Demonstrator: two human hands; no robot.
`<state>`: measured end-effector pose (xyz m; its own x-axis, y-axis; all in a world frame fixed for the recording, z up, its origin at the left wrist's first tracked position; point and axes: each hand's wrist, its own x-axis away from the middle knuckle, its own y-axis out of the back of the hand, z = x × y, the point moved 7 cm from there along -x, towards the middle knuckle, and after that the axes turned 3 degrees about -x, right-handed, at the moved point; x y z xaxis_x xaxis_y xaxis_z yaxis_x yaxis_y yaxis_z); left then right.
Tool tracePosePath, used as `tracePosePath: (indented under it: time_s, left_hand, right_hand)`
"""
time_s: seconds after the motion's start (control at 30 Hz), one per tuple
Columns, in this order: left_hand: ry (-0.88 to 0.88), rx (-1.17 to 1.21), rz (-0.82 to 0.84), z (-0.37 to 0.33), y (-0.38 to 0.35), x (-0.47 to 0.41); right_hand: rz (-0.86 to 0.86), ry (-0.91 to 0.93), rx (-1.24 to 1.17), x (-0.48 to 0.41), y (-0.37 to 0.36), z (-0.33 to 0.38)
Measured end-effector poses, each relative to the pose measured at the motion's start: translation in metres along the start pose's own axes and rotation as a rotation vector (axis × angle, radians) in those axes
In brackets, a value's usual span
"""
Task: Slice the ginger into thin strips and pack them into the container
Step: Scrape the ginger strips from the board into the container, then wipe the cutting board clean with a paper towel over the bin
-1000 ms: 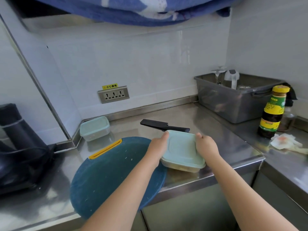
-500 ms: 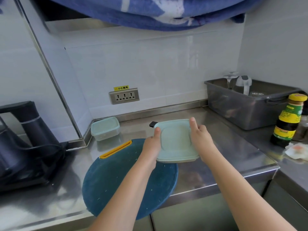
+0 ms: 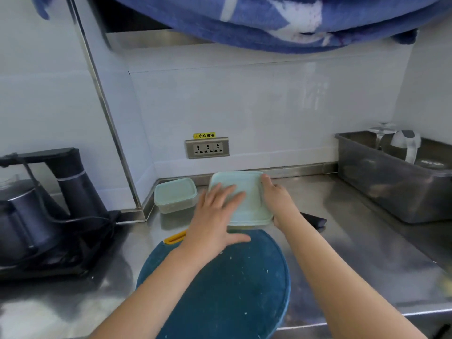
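Gripping the container (image 3: 247, 183) edge, the right hand (image 3: 276, 199) steadies it while the flat left hand (image 3: 215, 216) presses down, probably sealing it.

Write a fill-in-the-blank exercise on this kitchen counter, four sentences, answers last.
1. The left hand lies flat on the container's ___, while the right hand grips its side.
2. A smaller container stands on the counter to its ___.
3. The round cutting board has a ___ handle.
4. The black knife lies partly hidden behind the ___ arm.

Answers: lid; left; yellow; right
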<state>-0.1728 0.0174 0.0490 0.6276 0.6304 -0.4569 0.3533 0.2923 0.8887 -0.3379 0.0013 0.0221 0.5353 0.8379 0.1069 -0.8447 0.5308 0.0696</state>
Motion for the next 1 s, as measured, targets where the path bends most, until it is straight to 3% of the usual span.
tracePosePath:
  time_s: [0.1,0.2,0.3,0.43,0.5,0.7,1.0]
  left_hand:
    - [0.059,-0.001,0.007,0.045,-0.008,-0.005]
    - [0.145,0.084,-0.098,0.087,-0.010,-0.007]
    - [0.193,-0.005,-0.177,0.120,-0.012,-0.011]
    - [0.326,-0.038,-0.096,0.162,-0.022,-0.024]
    - [0.381,-0.078,-0.027,0.181,-0.033,-0.028]
    - [0.450,-0.121,-0.015,0.209,-0.052,-0.035]
    - [0.379,-0.097,0.050,0.245,-0.059,-0.045]
  right_hand:
    - [0.133,-0.022,-0.079,-0.007,-0.044,0.005]
    - [0.373,0.036,-0.138,-0.007,-0.080,0.012]
    - [0.512,0.109,0.077,-0.008,-0.095,0.012]
    - [0.404,0.204,0.611,-0.031,-0.082,-0.013]
    - [0.306,0.187,0.734,-0.045,-0.064,-0.032]
    - [0.064,0.152,0.591,-0.059,-0.017,-0.059]
    - [0.120,0.242,0.651,-0.058,-0.019,-0.066]
